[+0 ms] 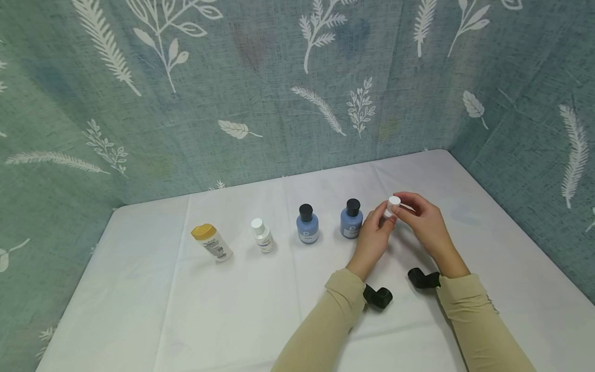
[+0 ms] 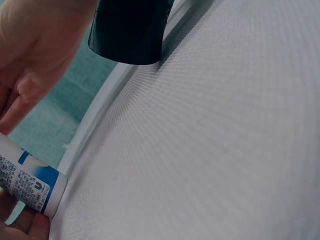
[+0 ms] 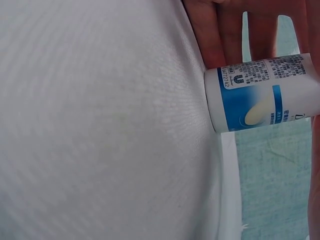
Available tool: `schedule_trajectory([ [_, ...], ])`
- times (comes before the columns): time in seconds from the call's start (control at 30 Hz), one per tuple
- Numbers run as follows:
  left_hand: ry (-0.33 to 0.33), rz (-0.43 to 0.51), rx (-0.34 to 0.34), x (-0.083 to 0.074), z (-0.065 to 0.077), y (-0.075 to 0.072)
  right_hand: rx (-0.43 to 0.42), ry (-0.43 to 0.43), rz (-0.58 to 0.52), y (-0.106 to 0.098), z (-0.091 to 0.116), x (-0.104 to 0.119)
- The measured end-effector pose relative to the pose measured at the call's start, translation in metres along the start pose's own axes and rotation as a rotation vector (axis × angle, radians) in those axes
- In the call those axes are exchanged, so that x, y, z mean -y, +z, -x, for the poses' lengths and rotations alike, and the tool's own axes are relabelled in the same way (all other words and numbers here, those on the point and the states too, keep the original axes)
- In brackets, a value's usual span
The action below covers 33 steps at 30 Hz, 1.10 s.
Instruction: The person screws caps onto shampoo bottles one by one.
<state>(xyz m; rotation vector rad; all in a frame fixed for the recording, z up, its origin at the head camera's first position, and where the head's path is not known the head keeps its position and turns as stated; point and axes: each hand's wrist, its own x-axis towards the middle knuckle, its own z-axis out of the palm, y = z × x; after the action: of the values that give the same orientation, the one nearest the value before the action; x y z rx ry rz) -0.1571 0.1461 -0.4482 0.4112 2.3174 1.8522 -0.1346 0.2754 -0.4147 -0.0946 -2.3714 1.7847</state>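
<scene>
A small white bottle [image 3: 245, 100] with a blue band on its label is between my two hands at the right of the table. My left hand [image 1: 373, 237] holds its body from the left, fingers low near its base. From the right, my right hand [image 1: 428, 227] pinches it at the white cap [image 1: 394, 200] between thumb and fingers. In both wrist views its base is right at the white cloth, and the bottle looks upright. A blue bottle with a black cap [image 1: 351, 222] stands just left of my left hand. Most of the white bottle is hidden in the head view.
Further left along the white table [image 1: 223, 320] stand another blue bottle [image 1: 307, 227], a white bottle with a white cap [image 1: 263, 237] and a white bottle with a yellow cap [image 1: 215, 244]. A green leaf-patterned cloth [image 1: 260, 82] hangs behind the table and at its sides.
</scene>
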Motion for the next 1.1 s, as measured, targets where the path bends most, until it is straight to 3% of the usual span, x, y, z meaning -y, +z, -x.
schedule_trajectory([
  [0.37, 0.002, 0.006, 0.001, 0.0022, -0.0006, 0.0008, -0.021, -0.034, 0.038, -0.0025, -0.0007, -0.0045],
  [0.83, 0.018, 0.004, 0.006, 0.0008, -0.0008, -0.0001, -0.059, 0.000, 0.063, -0.0004, -0.0018, -0.0033],
  [1.1, 0.009, 0.003, 0.005, 0.0022, -0.0010, 0.0002, -0.018, -0.024, 0.066, -0.0020, 0.0010, 0.0000],
])
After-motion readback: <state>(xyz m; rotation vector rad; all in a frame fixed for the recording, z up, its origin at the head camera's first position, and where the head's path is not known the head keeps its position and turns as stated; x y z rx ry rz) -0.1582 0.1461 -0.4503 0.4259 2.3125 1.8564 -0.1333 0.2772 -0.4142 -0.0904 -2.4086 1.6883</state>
